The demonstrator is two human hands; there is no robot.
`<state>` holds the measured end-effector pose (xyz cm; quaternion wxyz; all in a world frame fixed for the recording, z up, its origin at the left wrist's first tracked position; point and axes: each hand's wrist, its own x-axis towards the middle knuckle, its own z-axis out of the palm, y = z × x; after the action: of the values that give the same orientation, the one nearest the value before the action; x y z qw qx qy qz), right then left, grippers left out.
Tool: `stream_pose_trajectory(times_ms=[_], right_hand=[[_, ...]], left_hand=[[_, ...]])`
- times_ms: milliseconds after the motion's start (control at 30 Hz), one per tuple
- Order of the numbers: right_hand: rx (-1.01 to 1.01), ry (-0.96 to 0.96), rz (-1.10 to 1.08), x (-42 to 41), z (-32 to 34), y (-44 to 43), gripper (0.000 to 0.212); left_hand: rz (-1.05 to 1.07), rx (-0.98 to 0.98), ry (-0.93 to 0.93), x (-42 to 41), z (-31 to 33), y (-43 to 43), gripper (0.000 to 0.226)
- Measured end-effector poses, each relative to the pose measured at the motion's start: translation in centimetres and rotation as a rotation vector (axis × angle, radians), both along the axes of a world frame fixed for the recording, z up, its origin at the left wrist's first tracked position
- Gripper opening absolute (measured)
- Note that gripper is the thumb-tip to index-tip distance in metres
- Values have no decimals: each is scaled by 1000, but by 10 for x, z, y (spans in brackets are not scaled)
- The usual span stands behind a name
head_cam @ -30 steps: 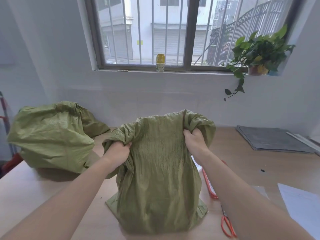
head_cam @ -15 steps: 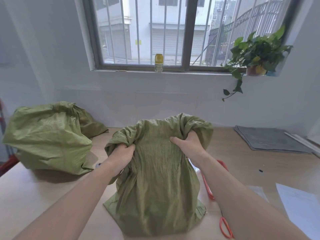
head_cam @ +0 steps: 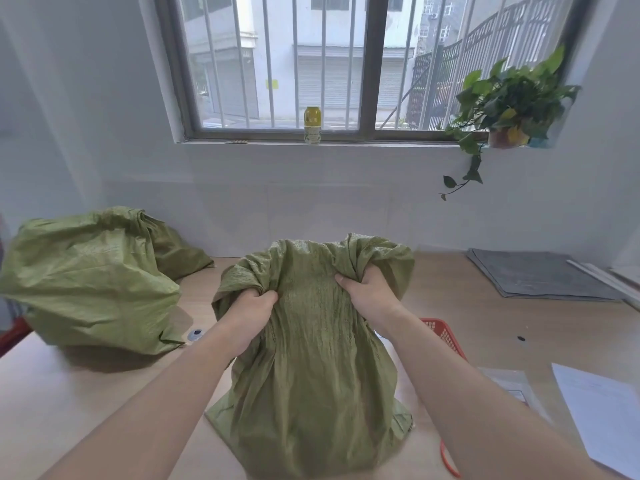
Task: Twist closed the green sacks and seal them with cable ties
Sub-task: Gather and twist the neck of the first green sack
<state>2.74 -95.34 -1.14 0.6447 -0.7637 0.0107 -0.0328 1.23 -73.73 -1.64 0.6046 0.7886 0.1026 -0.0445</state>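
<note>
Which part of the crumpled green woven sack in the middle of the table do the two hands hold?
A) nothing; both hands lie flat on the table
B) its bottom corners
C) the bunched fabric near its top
C: the left hand and the right hand both grip bunched fabric near the top of the crumpled green woven sack, whose bottom rests on the light wooden table.

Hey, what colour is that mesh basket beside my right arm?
Orange-red. The basket shows partly behind the green sack in the head view.

No text is legible: the yellow can (head_cam: 312, 125) (on the windowsill (head_cam: 363, 144)) and the paper sheet (head_cam: 602, 410) show only blurred marks.
</note>
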Motion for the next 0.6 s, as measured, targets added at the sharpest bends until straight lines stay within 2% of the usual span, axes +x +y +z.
stream_pose_trajectory(times_ms=[367, 533, 600], right_hand=[[-4, 18, -30, 2, 8, 9, 33], [-22, 64, -39, -2, 8, 18, 35], [-16, 78, -20, -2, 10, 20, 30]], left_hand=[[33, -203, -10, 6, -3, -14, 19], [43, -236, -13, 6, -2, -26, 22], [33, -301, 4, 7, -3, -29, 24]])
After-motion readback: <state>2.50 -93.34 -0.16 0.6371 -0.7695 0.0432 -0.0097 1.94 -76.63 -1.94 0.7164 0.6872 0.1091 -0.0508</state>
